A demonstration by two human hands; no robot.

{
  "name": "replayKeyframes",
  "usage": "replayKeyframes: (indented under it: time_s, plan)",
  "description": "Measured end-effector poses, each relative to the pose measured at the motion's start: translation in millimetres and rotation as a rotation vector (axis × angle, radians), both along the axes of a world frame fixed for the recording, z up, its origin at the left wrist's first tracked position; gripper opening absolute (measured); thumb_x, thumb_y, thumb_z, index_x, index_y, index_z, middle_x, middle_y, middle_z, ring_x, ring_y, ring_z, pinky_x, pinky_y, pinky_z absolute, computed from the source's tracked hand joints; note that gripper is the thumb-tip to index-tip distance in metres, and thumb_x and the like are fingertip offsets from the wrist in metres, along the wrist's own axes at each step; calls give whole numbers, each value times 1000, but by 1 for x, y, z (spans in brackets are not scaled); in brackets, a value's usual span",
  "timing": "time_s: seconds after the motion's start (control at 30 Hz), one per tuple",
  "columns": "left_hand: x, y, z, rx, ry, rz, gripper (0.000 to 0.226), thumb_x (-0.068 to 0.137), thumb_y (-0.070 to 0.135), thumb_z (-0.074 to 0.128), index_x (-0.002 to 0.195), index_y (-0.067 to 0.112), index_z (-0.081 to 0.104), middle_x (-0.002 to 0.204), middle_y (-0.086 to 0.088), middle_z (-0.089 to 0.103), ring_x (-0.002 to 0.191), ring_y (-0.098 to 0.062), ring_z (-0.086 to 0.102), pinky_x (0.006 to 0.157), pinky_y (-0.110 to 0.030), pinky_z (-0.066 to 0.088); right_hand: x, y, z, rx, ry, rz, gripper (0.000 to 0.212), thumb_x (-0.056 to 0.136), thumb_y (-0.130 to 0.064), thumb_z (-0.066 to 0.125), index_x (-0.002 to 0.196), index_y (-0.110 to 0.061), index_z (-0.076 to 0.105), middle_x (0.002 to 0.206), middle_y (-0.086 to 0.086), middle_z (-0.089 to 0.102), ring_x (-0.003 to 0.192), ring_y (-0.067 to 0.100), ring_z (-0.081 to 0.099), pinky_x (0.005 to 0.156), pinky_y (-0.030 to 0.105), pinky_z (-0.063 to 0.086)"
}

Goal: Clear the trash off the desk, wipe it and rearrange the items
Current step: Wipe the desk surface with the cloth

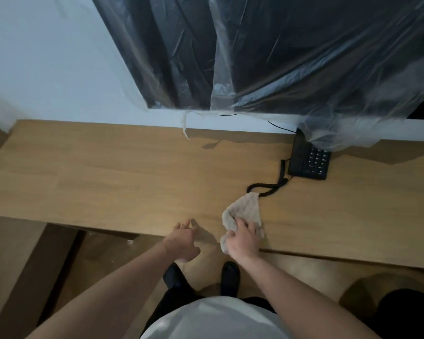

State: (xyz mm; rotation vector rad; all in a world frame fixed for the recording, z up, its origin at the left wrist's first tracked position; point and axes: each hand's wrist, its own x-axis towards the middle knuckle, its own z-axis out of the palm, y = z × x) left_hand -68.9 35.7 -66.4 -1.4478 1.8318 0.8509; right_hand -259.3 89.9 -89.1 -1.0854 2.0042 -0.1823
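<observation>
While wiping is under way: right hand point(242, 238), fingers curled, grips the cloth point(245, 211) at the near edge of the surface point(108, 182). Left hand point(181, 241), fingers spread, empty. No trash visible; telephone point(309, 160) beyond, rearranging likely left.

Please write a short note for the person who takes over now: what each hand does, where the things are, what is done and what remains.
Right hand grips the beige cloth on the desk, at its near edge.
Left hand is open, holds nothing, fingertips at the near edge.
Black telephone stands at the back right, partly under a plastic sheet; its coiled cord touches the cloth's far tip.
Done: no trash visible on the desk.
Left: finish wiping, mind the cord, then rearrange the telephone. How much is already wiped I cannot tell.
</observation>
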Motion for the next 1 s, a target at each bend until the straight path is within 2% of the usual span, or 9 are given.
replayKeyframes:
  time_s: [0.1,0.2,0.33,0.4,0.5,0.57,0.67,0.9,1.0]
  plan:
    - [9,0,8,-17,2,18,84,98,41,55,166,19,12,173,-10,-4,160,-33,5,129,-40,16,-3,-5,10,-181,-32,69,44,105,-29,50,149,-25,48,151,-4,36,140,24,37,117,42,36]
    - [20,1,16,-50,0,28,82,101,41,53,167,19,9,173,-11,-4,160,-33,6,128,-38,12,-46,1,20,-367,-35,-22,31,103,-26,57,133,-20,58,136,-7,45,124,17,51,100,31,41]
    - [35,2,18,-50,-14,56,80,102,43,52,167,20,10,173,-10,-5,160,-33,5,128,-39,13,-131,15,16,-398,227,-149,29,98,-23,65,125,-15,64,124,7,59,108,21,51,88,32,36]
    - [40,3,17,-39,-30,70,81,102,42,53,167,19,11,173,-11,-5,160,-34,5,128,-40,15,-168,22,6,-294,280,-229,39,98,-21,64,136,-13,61,136,16,57,121,33,52,98,40,40]
    - [41,2,17,-23,-56,72,81,100,40,55,166,20,12,173,-12,-4,159,-37,7,128,-42,18,-195,29,-16,-89,312,-175,59,100,-24,56,158,-24,41,164,11,33,146,38,35,118,46,31]
    - [38,0,17,3,-56,63,79,99,39,55,165,19,16,173,-11,-1,157,-39,13,126,-44,24,-181,30,-28,-17,343,-127,64,99,-22,55,160,-28,36,168,11,25,149,39,29,120,46,28]
    - [35,1,16,48,-44,34,77,97,38,55,164,19,22,170,-7,10,150,-37,29,120,-44,34,-112,32,-31,-34,367,-63,67,94,-16,60,157,-31,42,167,8,28,144,39,31,118,44,28]
    - [32,-12,18,137,-15,112,74,96,38,61,162,29,29,137,-6,59,108,-23,60,94,-34,54,36,3,-2,-236,14,118,61,97,-11,55,154,-31,48,166,-15,31,145,20,34,120,32,30]
    - [38,-24,26,109,37,210,74,98,40,64,162,23,31,148,-6,54,128,-27,57,103,-32,48,37,-23,25,-338,-91,93,56,100,-8,55,153,-26,50,164,-14,35,147,16,33,122,31,25]
